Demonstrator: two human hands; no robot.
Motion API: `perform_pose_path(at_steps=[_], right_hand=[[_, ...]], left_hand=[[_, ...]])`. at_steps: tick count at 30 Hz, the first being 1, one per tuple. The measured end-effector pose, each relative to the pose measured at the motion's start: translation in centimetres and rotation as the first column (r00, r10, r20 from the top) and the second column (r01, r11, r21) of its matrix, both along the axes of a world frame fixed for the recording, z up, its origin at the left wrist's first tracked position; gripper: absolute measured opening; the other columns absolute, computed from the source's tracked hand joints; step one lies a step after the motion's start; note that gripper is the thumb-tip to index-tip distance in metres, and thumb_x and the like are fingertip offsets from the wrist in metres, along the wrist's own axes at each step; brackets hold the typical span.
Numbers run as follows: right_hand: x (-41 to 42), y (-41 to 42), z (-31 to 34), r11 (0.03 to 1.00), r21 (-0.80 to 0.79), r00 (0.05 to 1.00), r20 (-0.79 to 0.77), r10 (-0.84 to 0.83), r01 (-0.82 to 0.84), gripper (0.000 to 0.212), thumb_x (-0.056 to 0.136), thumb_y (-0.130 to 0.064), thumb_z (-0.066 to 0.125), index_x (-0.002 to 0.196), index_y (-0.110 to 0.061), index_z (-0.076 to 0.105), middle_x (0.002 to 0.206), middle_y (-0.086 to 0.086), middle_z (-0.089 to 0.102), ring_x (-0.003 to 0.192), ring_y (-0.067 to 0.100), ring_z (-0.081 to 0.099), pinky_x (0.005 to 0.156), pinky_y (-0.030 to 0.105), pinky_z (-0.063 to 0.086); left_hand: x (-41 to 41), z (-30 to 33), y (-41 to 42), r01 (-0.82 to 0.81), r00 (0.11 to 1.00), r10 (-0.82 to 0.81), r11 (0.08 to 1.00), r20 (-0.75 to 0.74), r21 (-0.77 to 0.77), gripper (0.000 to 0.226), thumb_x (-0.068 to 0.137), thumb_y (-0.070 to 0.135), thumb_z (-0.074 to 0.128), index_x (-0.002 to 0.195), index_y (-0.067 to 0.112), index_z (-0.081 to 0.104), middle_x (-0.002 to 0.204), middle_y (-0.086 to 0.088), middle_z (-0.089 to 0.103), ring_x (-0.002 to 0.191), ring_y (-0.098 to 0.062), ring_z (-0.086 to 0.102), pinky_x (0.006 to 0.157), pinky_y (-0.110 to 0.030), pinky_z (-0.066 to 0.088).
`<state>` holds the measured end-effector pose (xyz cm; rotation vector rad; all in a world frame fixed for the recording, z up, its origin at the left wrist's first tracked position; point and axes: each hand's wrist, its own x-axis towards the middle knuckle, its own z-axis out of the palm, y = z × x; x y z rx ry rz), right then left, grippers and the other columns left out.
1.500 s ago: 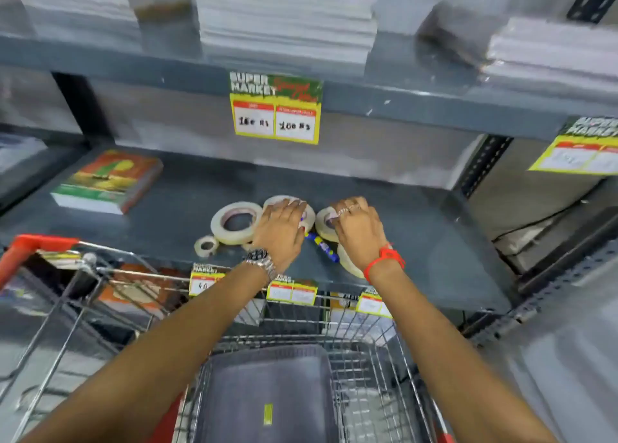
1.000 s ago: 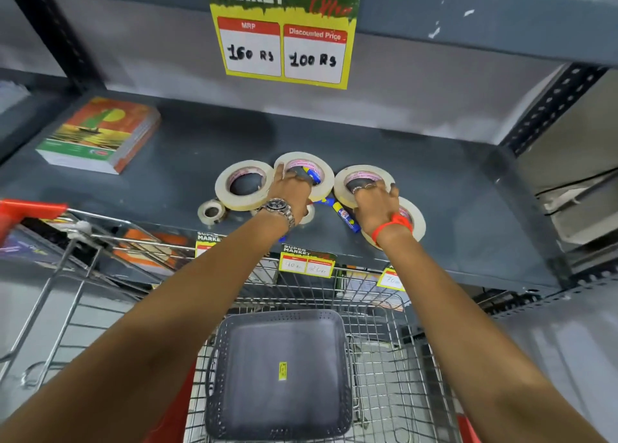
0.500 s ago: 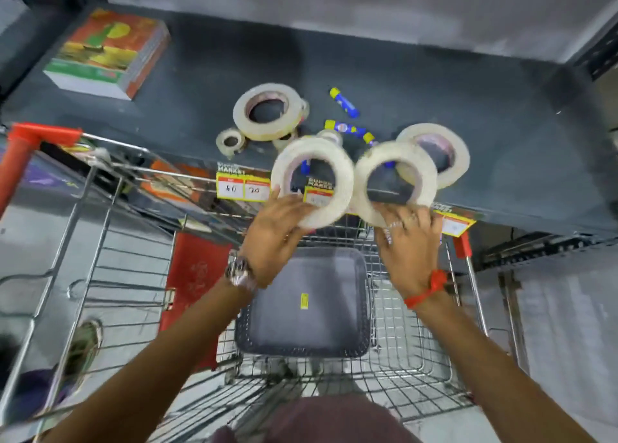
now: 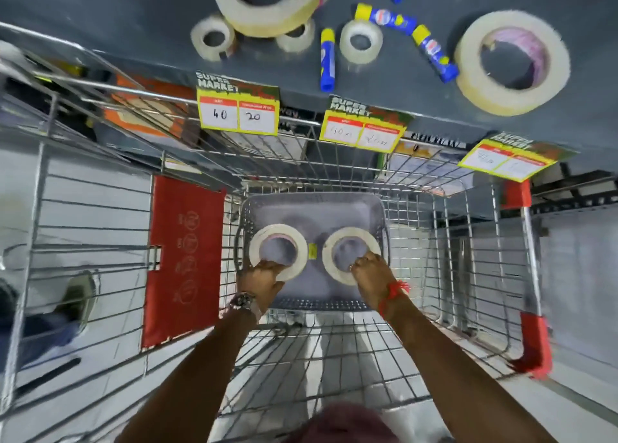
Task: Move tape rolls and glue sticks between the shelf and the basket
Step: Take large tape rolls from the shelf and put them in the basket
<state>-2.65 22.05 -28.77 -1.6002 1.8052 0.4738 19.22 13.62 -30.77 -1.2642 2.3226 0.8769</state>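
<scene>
Down in the grey basket (image 4: 312,205) inside the wire trolley, my left hand (image 4: 262,280) grips the near rim of a cream tape roll (image 4: 299,242). My right hand (image 4: 369,273) grips a second cream tape roll (image 4: 329,250) beside it. Both rolls lie flat at the basket's floor. On the dark shelf (image 4: 133,24) above remain a large tape roll (image 4: 513,63) at the right, a stacked large roll (image 4: 267,8) at the top, small clear rolls (image 4: 361,41) (image 4: 212,38), and blue-and-yellow glue sticks (image 4: 327,60) (image 4: 434,53) (image 4: 386,18).
The wire trolley (image 4: 468,275) stands against the shelf edge, with a red flap (image 4: 182,258) at its left and red corner guards (image 4: 531,342) at the right. Yellow price tags (image 4: 239,113) (image 4: 363,131) hang from the shelf front. A shoe (image 4: 77,299) shows at the far left.
Both hands lifted a tape roll each off the shelf, carried them down over the trolley edge, and now hold them at the basket floor. My view tilted downward.
</scene>
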Motion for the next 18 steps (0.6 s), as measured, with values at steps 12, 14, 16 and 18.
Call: perform_pose_path(at_steps=[12, 14, 16, 18], right_hand=[[1.3, 0.3, -4.3, 0.995, 0.09, 0.992, -0.122, -0.041, 0.052, 0.035, 0.091, -0.009, 0.052, 0.126, -0.012, 0.054, 0.133, 0.01, 0.055, 0.124, 0.028, 0.051, 0.102, 0.04, 0.045], [1.3, 0.1, -3.6, 0.988, 0.045, 0.989, -0.03, -0.143, 0.145, 0.039, 0.09, -0.013, 0.055, 0.129, -0.014, 0.052, 0.135, 0.009, 0.053, 0.126, 0.027, 0.049, 0.103, 0.038, 0.045], [1.0, -0.4, -1.9, 0.963, -0.107, 0.968, 0.071, -0.241, 0.247, 0.042, 0.087, -0.01, 0.059, 0.128, -0.011, 0.053, 0.136, 0.012, 0.052, 0.125, 0.029, 0.05, 0.104, 0.036, 0.046], [0.3, -1.3, 1.2, 0.849, -0.39, 0.933, 0.194, -0.304, 0.357, 0.038, 0.081, -0.002, 0.065, 0.119, -0.005, 0.061, 0.126, 0.016, 0.06, 0.118, 0.029, 0.055, 0.095, 0.035, 0.053]], left_hand=[[-0.6, -5.3, -0.4, 0.102, 0.985, -0.119, 0.985, 0.122, 0.141, 0.048, 0.089, 0.017, 0.052, 0.135, 0.019, 0.038, 0.144, -0.008, 0.041, 0.131, -0.024, 0.04, 0.114, -0.04, 0.028], [-1.2, -4.3, -0.3, 0.097, 0.988, -0.114, 0.984, 0.107, 0.152, 0.052, 0.09, 0.017, 0.052, 0.139, 0.014, 0.033, 0.147, -0.01, 0.036, 0.133, -0.026, 0.037, 0.112, -0.038, 0.03], [-1.7, -2.2, -0.6, 0.128, 0.992, -0.129, 0.986, 0.0, 0.106, 0.051, 0.091, 0.021, 0.052, 0.138, 0.011, 0.034, 0.147, -0.013, 0.036, 0.133, -0.027, 0.039, 0.11, -0.037, 0.034], [-2.5, 0.4, -1.2, 0.106, 0.972, -0.111, 0.994, -0.208, -0.033, 0.046, 0.088, 0.029, 0.046, 0.13, 0.011, 0.045, 0.136, -0.015, 0.052, 0.122, -0.03, 0.054, 0.098, -0.038, 0.047]])
